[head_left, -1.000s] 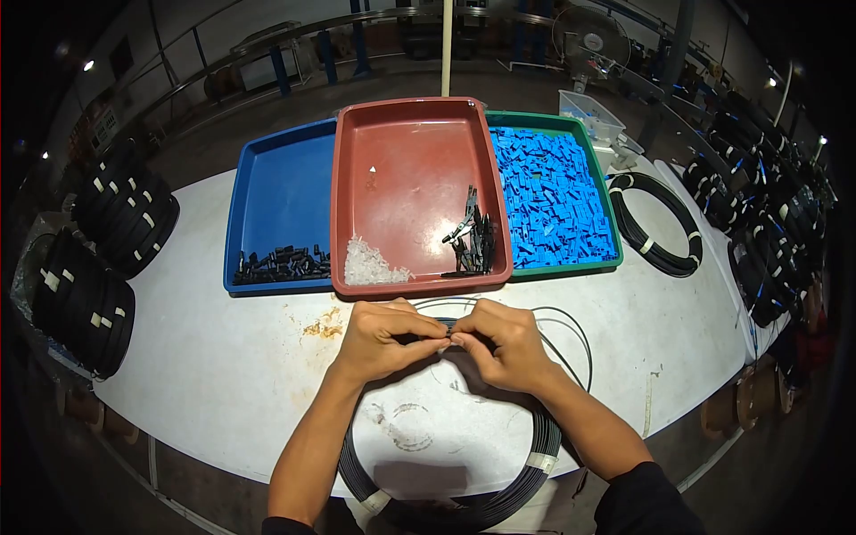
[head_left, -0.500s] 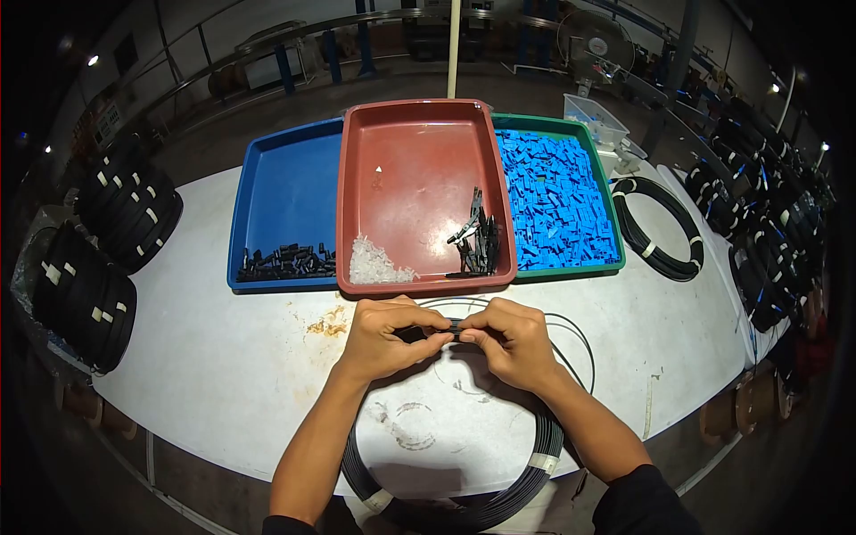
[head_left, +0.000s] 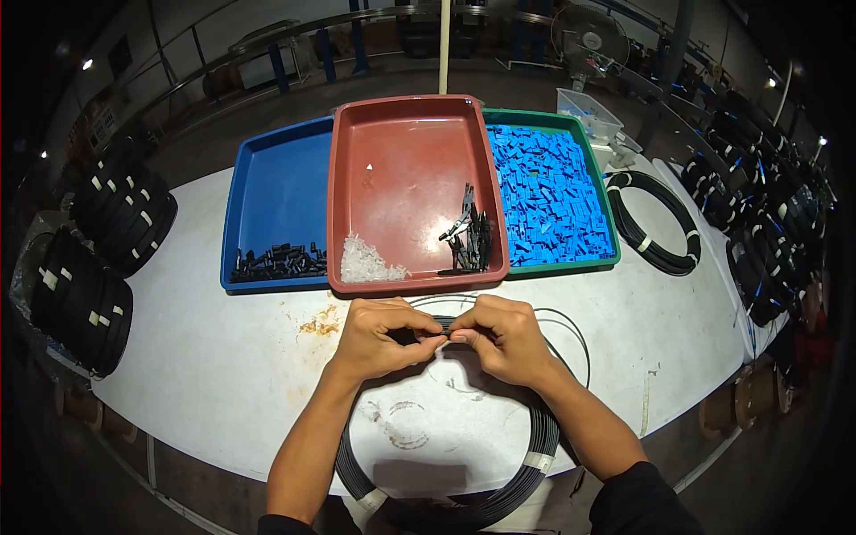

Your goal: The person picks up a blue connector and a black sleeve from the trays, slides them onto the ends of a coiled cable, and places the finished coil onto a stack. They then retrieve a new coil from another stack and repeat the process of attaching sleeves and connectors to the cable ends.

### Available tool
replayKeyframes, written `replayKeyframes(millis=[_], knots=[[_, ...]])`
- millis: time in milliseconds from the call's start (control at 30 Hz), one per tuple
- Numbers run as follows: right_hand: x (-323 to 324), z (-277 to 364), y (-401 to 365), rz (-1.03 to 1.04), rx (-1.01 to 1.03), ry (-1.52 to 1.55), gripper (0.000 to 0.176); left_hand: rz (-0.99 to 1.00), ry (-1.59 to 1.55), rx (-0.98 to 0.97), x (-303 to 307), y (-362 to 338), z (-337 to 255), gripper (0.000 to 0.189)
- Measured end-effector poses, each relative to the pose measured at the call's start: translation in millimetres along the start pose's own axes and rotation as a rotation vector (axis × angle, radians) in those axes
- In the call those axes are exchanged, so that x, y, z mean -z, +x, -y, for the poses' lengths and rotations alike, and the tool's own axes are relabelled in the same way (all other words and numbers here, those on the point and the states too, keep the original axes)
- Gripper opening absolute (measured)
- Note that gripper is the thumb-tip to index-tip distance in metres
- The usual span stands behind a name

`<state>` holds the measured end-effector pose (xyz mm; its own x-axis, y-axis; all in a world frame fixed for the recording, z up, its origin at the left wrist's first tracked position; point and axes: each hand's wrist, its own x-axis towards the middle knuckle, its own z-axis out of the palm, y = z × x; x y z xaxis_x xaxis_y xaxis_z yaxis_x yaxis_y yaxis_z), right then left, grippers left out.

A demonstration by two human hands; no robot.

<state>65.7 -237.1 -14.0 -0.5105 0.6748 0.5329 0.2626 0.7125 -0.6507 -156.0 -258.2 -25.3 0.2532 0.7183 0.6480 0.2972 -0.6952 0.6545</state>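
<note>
My left hand [head_left: 379,337] and my right hand [head_left: 504,337] meet over the near part of the table, thumbs and forefingers pinched together. Between the fingertips is a small black part, mostly covered by the fingers, so its kind cannot be made out. Beneath my hands and forearms lies a coil of black cable [head_left: 541,437], bound with white tape [head_left: 538,462]. A loose loop of thin black cable [head_left: 586,352] curves out to the right of my right hand.
A blue tray [head_left: 285,196] holds black fittings [head_left: 281,261]. In the red tray [head_left: 406,169] are clear plastic pieces [head_left: 367,261] and black parts [head_left: 468,236]. Blue clips [head_left: 548,196] fill the green tray [head_left: 613,254]. Another cable coil [head_left: 655,223] lies right; stacked coils [head_left: 80,303] stand left.
My fingertips have drawn closer together, covering more of the small black part. The whole view has shifted slightly, with the trays appearing a little further left and up.
</note>
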Motion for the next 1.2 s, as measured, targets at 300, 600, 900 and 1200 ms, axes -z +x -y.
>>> replayKeyframes(millis=[300, 600, 900, 1200], knots=[[24.0, -15.1, 4.2, -0.130, -0.027, -0.106, 0.005, -0.264, 0.114, 0.159, 19.9, -8.0, 11.0, 0.011], [4.2, -4.7, 14.4, 0.029, 0.101, -0.115, 0.028, -0.462, 0.391, 0.258, 86.4, -19.8, 25.0, 0.015], [-18.7, -1.3, 47.5, 0.319, 0.159, -0.191, 0.062, -0.432, 0.586, 0.598, 198.2, -42.2, 62.5, 0.020], [-56.6, -7.2, 68.3, 0.322, 0.093, -0.112, 0.051, -0.239, 0.735, 0.614, 231.5, -22.6, 82.8, 0.021]])
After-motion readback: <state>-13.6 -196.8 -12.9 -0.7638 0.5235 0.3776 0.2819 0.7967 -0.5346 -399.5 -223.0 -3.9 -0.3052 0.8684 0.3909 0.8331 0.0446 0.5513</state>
